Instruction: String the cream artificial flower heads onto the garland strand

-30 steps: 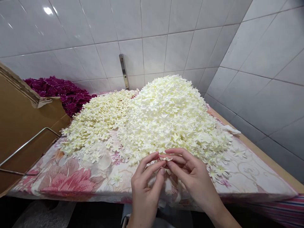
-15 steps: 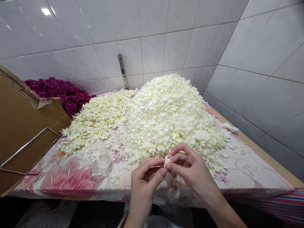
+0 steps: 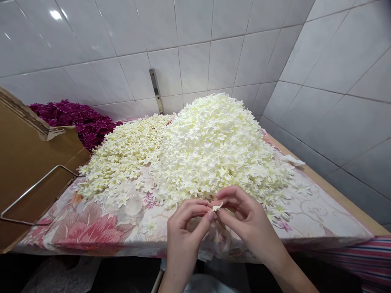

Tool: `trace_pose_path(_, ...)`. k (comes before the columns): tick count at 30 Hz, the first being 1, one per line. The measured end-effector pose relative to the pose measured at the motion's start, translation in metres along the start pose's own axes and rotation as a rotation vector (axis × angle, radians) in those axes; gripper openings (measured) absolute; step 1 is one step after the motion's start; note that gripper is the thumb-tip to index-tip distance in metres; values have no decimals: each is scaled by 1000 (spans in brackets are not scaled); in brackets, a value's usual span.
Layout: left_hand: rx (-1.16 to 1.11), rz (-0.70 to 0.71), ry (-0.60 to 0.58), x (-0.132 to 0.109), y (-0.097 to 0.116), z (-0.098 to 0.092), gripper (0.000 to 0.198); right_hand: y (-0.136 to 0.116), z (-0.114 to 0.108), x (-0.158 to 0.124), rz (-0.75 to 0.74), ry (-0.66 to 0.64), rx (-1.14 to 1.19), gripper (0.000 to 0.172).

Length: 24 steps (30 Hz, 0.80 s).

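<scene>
At the front of the table, my left hand (image 3: pixel 187 228) and my right hand (image 3: pixel 244 221) meet fingertip to fingertip. Between them is a small cream artificial flower (image 3: pixel 217 207), seen edge-on and folded, pinched by thumbs and fingers of both hands. A pale strip (image 3: pixel 227 240) hangs below my right hand; whether it joins the flower I cannot tell. Just beyond my fingers rises a large heap of white artificial flowers (image 3: pixel 210 150). A lower pile of smaller cream flowers (image 3: pixel 128 148) spreads to its left. One loose flower (image 3: pixel 149 226) lies by my left hand.
Clear plastic cups (image 3: pixel 133 205) lie on the floral tablecloth (image 3: pixel 91 232). A cardboard box (image 3: pixel 36 171) with a bent metal wire frame (image 3: pixel 33 191) stands at left, with purple flowers (image 3: pixel 76 118) behind it. Tiled walls (image 3: pixel 195 61) close off the back and right.
The flower between my fingertips has turned from upright and bunched to flatter and sideways. My fingers have shifted slightly around it, and the view has moved a little.
</scene>
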<state>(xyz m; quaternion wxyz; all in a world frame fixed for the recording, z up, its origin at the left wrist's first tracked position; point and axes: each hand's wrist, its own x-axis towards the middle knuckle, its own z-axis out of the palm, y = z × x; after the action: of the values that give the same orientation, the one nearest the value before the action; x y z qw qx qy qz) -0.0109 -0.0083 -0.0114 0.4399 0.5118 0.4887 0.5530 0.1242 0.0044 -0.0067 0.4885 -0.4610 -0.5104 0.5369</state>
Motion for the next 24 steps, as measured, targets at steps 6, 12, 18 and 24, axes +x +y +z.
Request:
trace_pose_path(6, -99, -63, 24, -1, 8, 5, 7, -8, 4, -3, 133, 86, 124, 20)
trace_pose_path(12, -76, -91, 38, 0, 10, 4, 5, -9, 3, -2, 195, 77, 228, 30)
trace_pose_path(18, -94, -118, 144, -2, 10, 8, 6, -5, -2, 1, 156, 96, 193, 40)
trace_pose_path(24, -155, -154, 26, -1, 13, 5, 12, 0, -5, 1, 21, 79, 39, 35)
